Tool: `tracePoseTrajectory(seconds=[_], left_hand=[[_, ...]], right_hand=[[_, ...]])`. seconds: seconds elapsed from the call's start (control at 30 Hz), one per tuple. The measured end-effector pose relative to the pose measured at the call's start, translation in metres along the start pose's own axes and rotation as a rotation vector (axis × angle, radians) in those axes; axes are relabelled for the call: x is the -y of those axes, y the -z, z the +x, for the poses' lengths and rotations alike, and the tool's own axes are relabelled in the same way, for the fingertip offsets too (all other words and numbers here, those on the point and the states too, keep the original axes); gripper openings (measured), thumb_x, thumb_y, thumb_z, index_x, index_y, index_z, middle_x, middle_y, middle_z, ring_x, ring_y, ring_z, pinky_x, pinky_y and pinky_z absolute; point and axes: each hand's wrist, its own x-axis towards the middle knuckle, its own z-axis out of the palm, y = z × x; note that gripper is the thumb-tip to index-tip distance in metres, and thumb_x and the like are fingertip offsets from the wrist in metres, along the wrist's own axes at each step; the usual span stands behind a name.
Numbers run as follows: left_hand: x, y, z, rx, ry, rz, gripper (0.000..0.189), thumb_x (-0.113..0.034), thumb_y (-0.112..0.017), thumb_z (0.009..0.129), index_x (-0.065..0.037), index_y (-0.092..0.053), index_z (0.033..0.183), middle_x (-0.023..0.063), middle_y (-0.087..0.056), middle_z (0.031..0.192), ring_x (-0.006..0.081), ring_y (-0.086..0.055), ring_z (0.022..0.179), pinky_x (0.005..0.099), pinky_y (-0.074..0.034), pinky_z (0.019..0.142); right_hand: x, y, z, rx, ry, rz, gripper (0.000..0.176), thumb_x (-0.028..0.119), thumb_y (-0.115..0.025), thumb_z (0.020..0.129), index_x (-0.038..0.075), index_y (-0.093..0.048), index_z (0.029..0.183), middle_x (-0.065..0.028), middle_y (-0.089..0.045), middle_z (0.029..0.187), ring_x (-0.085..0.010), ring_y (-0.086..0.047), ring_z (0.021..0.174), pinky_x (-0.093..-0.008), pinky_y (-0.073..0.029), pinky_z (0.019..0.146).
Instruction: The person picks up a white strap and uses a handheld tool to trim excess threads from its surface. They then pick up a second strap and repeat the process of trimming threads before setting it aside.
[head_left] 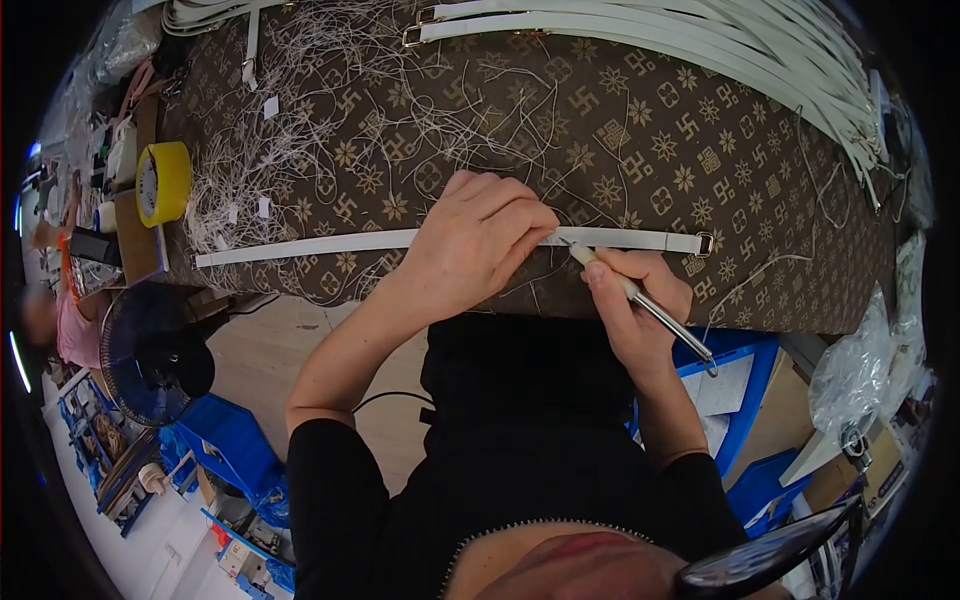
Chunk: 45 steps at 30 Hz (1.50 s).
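A narrow white strap [330,245] with a metal buckle [706,244] at its right end lies across the patterned brown cloth near the front edge. My left hand [475,240] is closed over the strap's middle, fingers bent and fingertips down on it. Just to its right, my right hand [640,290] grips a pen-like tool [660,314] with a whitish front part, a silvery shaft and a small hook or loop at the back. The tool's tip touches or nearly touches the strap beside my left fingertips; the exact contact is too small to make out.
Loose white threads [270,150] cover the cloth's left and middle. A pile of white straps [700,40] lies at the back right. Yellow tape [163,184] stands at the left edge. Below are a black fan [155,355] and blue crates [225,445]. Another person [75,325] is far left.
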Motion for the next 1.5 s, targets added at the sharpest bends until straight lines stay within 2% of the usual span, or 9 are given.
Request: tracePoseTrajectory(seconds=[0.67, 0.77, 0.97, 1.1, 1.17, 1.27, 1.37, 1.47, 1.5], left_hand=[[0.002, 0.000, -0.001, -0.008, -0.003, -0.016, 0.017, -0.002, -0.069, 0.074, -0.009, -0.062, 0.089, 0.0042, -0.060, 0.085, 0.0227, -0.057, 0.075, 0.0336, -0.042, 0.068], [0.001, 0.007, -0.001, -0.017, 0.090, -0.086, 0.015, -0.005, -0.068, 0.079, -0.006, -0.062, 0.093, 0.0055, -0.060, 0.086, 0.0194, -0.059, 0.077, 0.0306, -0.045, 0.070], [-0.003, 0.020, -0.001, -0.204, 0.525, -0.717, 0.013, -0.005, -0.065, 0.085, -0.004, -0.065, 0.098, 0.0062, -0.062, 0.085, 0.0089, -0.058, 0.074, 0.0203, -0.045, 0.063], [0.012, 0.037, -0.002, -0.339, 0.241, 0.258, 0.016, -0.006, -0.069, 0.080, -0.007, -0.067, 0.096, 0.0040, -0.064, 0.082, 0.0177, -0.059, 0.071, 0.0288, -0.045, 0.067], [0.021, 0.046, -0.006, -0.376, 0.240, 0.335, 0.017, -0.007, -0.070, 0.078, -0.009, -0.068, 0.095, 0.0023, -0.065, 0.080, 0.0209, -0.059, 0.071, 0.0317, -0.044, 0.069], [0.019, 0.052, -0.005, -0.298, 0.248, 0.460, 0.015, -0.012, -0.072, 0.078, -0.010, -0.068, 0.092, 0.0020, -0.064, 0.083, 0.0202, -0.059, 0.076, 0.0330, -0.042, 0.074], [-0.001, 0.049, 0.002, 0.086, 0.155, 0.239, 0.026, -0.021, -0.078, 0.070, -0.011, -0.069, 0.092, 0.0035, -0.060, 0.094, 0.0217, -0.055, 0.088, 0.0343, -0.037, 0.081], [-0.002, 0.037, 0.006, 0.217, 0.086, 0.213, 0.025, -0.024, -0.076, 0.071, -0.013, -0.068, 0.092, 0.0006, -0.058, 0.092, 0.0195, -0.054, 0.088, 0.0345, -0.037, 0.081], [-0.002, 0.035, 0.006, 0.219, 0.086, 0.213, 0.025, -0.024, -0.076, 0.071, -0.013, -0.068, 0.092, 0.0006, -0.058, 0.092, 0.0195, -0.054, 0.088, 0.0345, -0.037, 0.081]], right_hand=[[-0.001, -0.003, 0.002, -0.046, 0.085, -0.027, 0.012, 0.005, -0.073, 0.077, 0.002, -0.067, 0.085, -0.0083, -0.068, 0.074, -0.0134, -0.063, 0.060, -0.0240, -0.049, 0.055], [-0.002, -0.001, -0.001, -0.025, 0.026, 0.052, 0.011, 0.005, -0.073, 0.077, 0.001, -0.066, 0.085, -0.0083, -0.068, 0.073, -0.0127, -0.062, 0.059, -0.0235, -0.048, 0.054], [-0.002, 0.002, -0.004, -0.034, -0.086, 0.127, 0.010, 0.003, -0.072, 0.078, -0.001, -0.065, 0.084, -0.0061, -0.066, 0.069, -0.0074, -0.058, 0.058, -0.0203, -0.045, 0.053], [-0.005, 0.003, -0.006, -0.061, -0.143, 0.235, 0.009, 0.003, -0.071, 0.079, -0.001, -0.065, 0.085, -0.0049, -0.065, 0.069, -0.0053, -0.057, 0.059, -0.0193, -0.044, 0.053], [-0.006, 0.003, -0.006, -0.056, -0.149, 0.253, 0.009, 0.002, -0.071, 0.080, -0.001, -0.065, 0.086, -0.0048, -0.065, 0.069, -0.0050, -0.057, 0.059, -0.0192, -0.044, 0.053], [-0.006, 0.005, -0.006, -0.061, -0.096, 0.233, 0.009, 0.002, -0.070, 0.080, -0.002, -0.064, 0.086, -0.0050, -0.065, 0.069, -0.0056, -0.058, 0.059, -0.0193, -0.045, 0.053], [0.000, 0.011, -0.003, 0.010, -0.133, 0.254, 0.009, 0.002, -0.061, 0.086, -0.004, -0.059, 0.093, -0.0111, -0.067, 0.074, -0.0113, -0.065, 0.068, -0.0216, -0.054, 0.062], [-0.001, 0.014, 0.000, -0.033, -0.210, 0.434, 0.014, 0.003, -0.061, 0.087, -0.004, -0.058, 0.098, -0.0127, -0.066, 0.080, -0.0138, -0.066, 0.075, -0.0230, -0.054, 0.066], [-0.005, 0.015, 0.004, -0.092, -0.087, 0.311, 0.015, 0.003, -0.064, 0.086, -0.004, -0.059, 0.099, -0.0117, -0.067, 0.082, -0.0118, -0.064, 0.074, -0.0215, -0.051, 0.065]])
